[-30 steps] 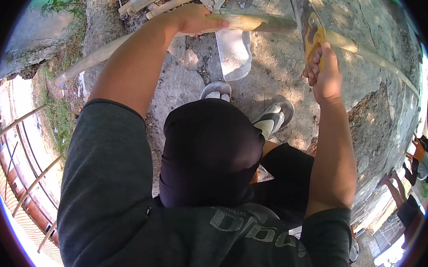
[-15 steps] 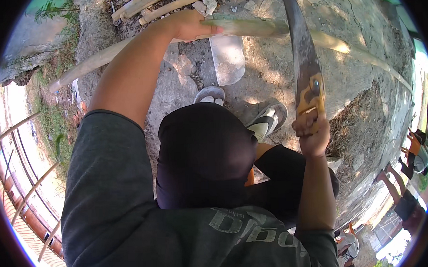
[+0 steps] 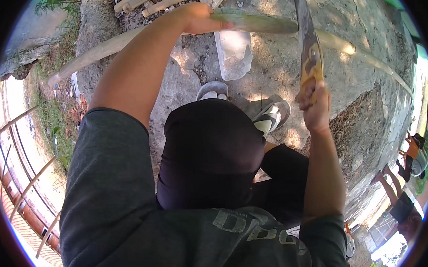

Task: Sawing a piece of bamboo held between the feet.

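A long bamboo pole [image 3: 269, 23] runs crosswise in front of me, its left part greyish and its middle greenish. My left hand [image 3: 202, 19] is closed over it, with the thumb along the near side. To the right, my right hand [image 3: 315, 99] grips the yellowish handle of a handsaw [image 3: 308, 36]. The saw's dark blade points away from me and crosses the pole. How deep the teeth sit in the bamboo cannot be seen.
Beneath the pole lies a pale block [image 3: 233, 56] on the cracked concrete ground. More bamboo poles [image 3: 179, 0] and stones lie beyond. My sandalled feet [image 3: 271, 116] are close by. People [image 3: 402, 206] stand at the far right; weeds [image 3: 51, 121] grow at left.
My right hand has pushed the handsaw forward, away from me, across the pole. My left hand keeps its hold on the bamboo; the whole view has shifted slightly.
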Tool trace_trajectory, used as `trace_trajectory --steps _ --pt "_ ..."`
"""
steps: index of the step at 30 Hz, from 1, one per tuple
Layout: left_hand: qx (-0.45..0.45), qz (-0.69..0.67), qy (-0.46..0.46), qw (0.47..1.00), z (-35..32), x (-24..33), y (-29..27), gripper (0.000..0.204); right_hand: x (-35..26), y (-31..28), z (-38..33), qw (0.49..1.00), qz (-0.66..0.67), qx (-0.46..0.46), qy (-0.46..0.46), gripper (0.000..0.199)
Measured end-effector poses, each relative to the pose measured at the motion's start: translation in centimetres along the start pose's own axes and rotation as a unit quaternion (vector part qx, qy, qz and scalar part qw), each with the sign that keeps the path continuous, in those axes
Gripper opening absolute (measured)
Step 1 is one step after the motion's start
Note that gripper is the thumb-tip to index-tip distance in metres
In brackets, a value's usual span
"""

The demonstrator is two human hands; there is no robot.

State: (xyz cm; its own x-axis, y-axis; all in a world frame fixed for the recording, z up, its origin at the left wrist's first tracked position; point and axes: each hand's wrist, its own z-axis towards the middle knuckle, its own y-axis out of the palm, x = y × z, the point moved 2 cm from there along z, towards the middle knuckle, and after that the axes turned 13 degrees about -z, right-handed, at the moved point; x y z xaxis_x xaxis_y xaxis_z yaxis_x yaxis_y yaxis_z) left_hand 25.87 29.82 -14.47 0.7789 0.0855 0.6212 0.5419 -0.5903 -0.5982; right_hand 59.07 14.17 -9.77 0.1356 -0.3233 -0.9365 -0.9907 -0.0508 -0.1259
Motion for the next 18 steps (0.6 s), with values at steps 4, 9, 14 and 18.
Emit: trace_trajectory --steps 4,9,14,18 --pt "-0.062 -0.048 -0.002 0.997 2.1 -1.3 0.2 0.088 -1.3 -1.3 2.1 0.981 0.172 0.023 0.085 0.041" --pt "-0.004 0.019 -0.019 1.0 -0.2 -2.4 -1.0 0.089 1.3 -3.0 -6.7 0.97 0.229 -0.049 0.066 0.04" --pt "-0.036 0.002 -0.001 0.999 2.5 -0.8 -0.1 0.089 -3.0 -0.7 6.2 0.998 -0.042 -0.009 0.043 0.043" --pt "-0.022 0.023 -0.016 0.999 0.1 -1.9 0.0 0.088 1.5 -2.7 -2.5 0.977 0.158 -0.045 0.137 0.04"
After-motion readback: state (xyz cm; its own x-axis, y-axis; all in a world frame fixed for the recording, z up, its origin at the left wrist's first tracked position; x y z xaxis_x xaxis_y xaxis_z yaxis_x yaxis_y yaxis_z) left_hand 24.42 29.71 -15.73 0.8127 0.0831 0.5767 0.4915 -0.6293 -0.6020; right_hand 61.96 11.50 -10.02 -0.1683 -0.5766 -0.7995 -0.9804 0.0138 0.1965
